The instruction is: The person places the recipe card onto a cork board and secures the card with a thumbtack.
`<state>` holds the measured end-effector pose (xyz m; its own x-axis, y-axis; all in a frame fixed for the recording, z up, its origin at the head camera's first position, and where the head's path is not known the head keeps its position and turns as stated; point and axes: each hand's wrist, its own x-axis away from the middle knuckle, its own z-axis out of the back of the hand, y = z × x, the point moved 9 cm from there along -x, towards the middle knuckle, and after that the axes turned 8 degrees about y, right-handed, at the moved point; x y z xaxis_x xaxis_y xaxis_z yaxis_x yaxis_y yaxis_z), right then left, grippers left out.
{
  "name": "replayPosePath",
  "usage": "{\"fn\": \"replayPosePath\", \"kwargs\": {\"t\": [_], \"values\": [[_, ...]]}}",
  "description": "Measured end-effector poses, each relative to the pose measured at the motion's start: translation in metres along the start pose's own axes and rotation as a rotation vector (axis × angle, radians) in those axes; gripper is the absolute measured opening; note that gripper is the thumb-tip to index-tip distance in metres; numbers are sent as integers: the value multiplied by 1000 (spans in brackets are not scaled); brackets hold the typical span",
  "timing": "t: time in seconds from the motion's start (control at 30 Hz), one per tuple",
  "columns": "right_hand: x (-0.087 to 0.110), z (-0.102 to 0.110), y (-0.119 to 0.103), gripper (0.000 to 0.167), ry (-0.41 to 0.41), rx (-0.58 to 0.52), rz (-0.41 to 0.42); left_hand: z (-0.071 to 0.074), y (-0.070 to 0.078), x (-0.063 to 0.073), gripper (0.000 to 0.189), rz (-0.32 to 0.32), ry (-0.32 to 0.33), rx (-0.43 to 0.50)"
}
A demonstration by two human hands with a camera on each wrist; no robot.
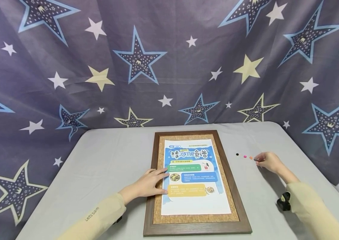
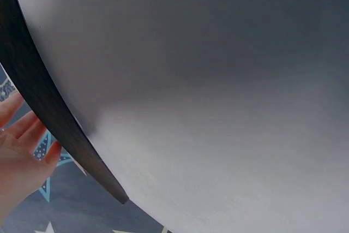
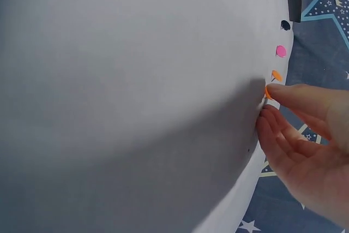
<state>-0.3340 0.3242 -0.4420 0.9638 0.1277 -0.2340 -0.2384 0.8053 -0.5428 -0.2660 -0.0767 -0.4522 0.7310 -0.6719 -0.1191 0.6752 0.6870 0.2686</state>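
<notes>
My left hand rests, fingers spread, on the left side of a cork board with a brown wooden frame. Its fingertips touch the left edge of a printed poster that lies on the cork. In the left wrist view the frame's dark edge partly hides this hand. To the right of the board, my right hand is down at the tabletop. The right wrist view has its thumb and fingertips around an orange thumbtack. Beside it in a row lie another orange thumbtack, a pink one and a black one.
A grey cloth covers the table. Behind it hangs a dark curtain printed with stars. A black wrist device sits at the right sleeve.
</notes>
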Motion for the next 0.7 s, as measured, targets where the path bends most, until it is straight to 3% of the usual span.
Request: {"fn": "replayPosePath", "kwargs": {"t": [0.3,0.7], "values": [[1,0,0,5,21,36,-1,-1,0,0,68,-4,-2,-10],[0,0,3,7,-4,46,-22,-2,-2,0,68,1,-5,-22]]}}
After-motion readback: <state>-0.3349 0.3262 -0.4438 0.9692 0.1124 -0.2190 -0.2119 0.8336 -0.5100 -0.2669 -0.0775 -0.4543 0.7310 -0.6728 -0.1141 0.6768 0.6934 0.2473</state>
